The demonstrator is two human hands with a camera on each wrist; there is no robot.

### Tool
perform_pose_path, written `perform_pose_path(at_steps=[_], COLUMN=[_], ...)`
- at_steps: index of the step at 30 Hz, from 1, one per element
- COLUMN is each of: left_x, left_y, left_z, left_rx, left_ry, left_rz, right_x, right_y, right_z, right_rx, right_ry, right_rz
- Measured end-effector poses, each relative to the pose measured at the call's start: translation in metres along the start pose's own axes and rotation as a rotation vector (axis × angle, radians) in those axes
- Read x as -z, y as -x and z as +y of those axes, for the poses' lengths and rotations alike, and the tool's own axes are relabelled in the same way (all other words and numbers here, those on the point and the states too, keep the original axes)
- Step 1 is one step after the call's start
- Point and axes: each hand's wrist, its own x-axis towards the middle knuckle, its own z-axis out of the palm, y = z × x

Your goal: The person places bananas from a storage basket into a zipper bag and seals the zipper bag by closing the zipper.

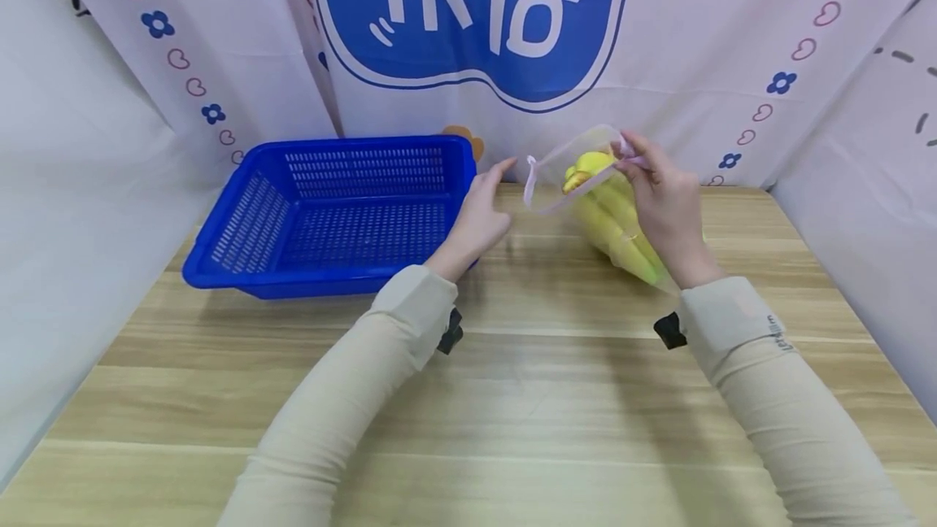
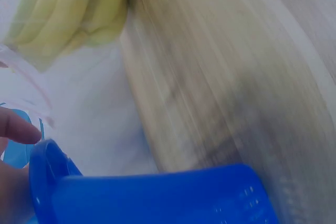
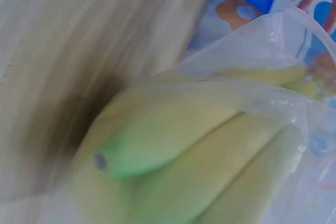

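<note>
A bunch of yellow bananas with greenish tips is inside a see-through bag with a pale pink rim. My right hand pinches that rim at its right side, and the bag's mouth gapes toward the left. Large in the right wrist view, the bananas show through the clear bag. Whether the bag touches the table is hard to tell. My left hand is beside the right end of the blue basket, fingers spread and holding nothing, a short way left of the bag's mouth.
The perforated basket stands at the left on the wooden table. Behind the table hangs a white printed cloth with a blue emblem. White cloth also closes off both sides.
</note>
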Motion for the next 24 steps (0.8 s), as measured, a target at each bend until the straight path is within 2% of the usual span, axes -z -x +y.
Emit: perform_pose_path(at_steps=[4,12,17,24], left_x=[0.003,0.007,0.011,0.024], left_y=[0.001,0.001,-0.003,-0.008], left_z=[0.001,0.003,0.005,0.016], left_rx=[-0.022,-0.008,-0.017,-0.093], left_ry=[-0.013,-0.003,-0.06,-0.204], left_rz=[-0.018,-0.026,-0.037,-0.035], right_x=[0.007,0.017,0.02,0.025], right_y=[-0.007,-0.017,-0.022,-0.031], right_z=[0.0,-0.003,-0.007,-0.011], right_rx=[-0.037,-0.022,-0.036,-0.074], right_ry=[-0.102,-0.106,-0.147,-0.377], right_rz=[0.038,0.104,0.12,0.158])
